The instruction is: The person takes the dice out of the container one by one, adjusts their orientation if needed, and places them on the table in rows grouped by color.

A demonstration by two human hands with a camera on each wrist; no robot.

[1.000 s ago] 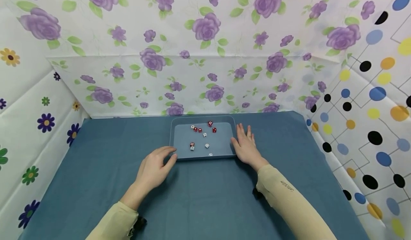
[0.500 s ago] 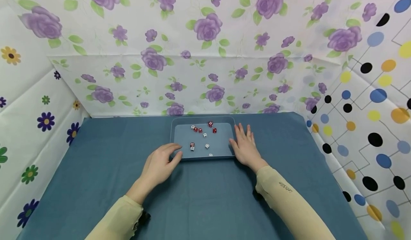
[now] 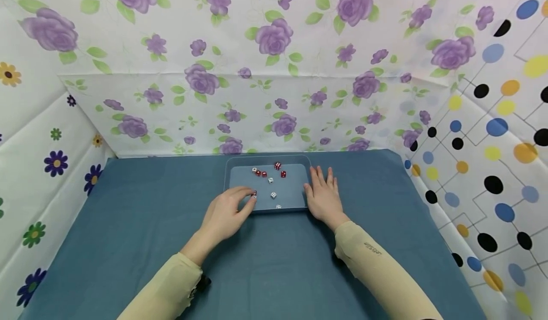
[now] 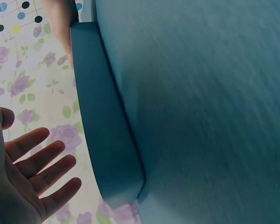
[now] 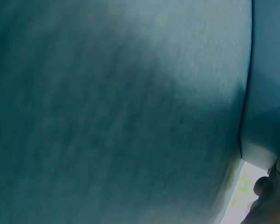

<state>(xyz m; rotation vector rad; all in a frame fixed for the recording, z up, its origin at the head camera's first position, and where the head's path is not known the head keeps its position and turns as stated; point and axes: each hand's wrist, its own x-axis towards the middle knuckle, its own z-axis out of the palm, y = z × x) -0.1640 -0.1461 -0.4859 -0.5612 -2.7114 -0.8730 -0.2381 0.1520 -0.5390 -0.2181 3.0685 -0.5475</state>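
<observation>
A shallow blue-grey tray [image 3: 282, 210] lies on the table, holding several small red and white dice. My left hand [image 3: 228, 211] is over the tray's left part, fingertips and thumb right by a red die [image 3: 255, 193] and a white one beneath it, both partly covered. From the left wrist, that hand [image 4: 35, 175] shows loosely spread fingers with nothing between them, outside the tray's wall [image 4: 102, 121]. My right hand [image 3: 325, 197] rests at the tray's right side, fingers straight, thumb over the rim. Only its edge [image 5: 270, 196] enters the right wrist view.
Toward the tray's back are red dice, one [image 3: 277, 166] near the far wall; white dice [image 3: 273, 195] lie nearer the front. A blue cloth [image 3: 274, 263] covers the table. Patterned curtains, such as the floral one [image 3: 274, 92] behind, enclose the back and sides.
My left hand has moved right and inward, from the tray's left edge to over the red and white dice. The right hand stays at the tray's right side; the dice keep their places.
</observation>
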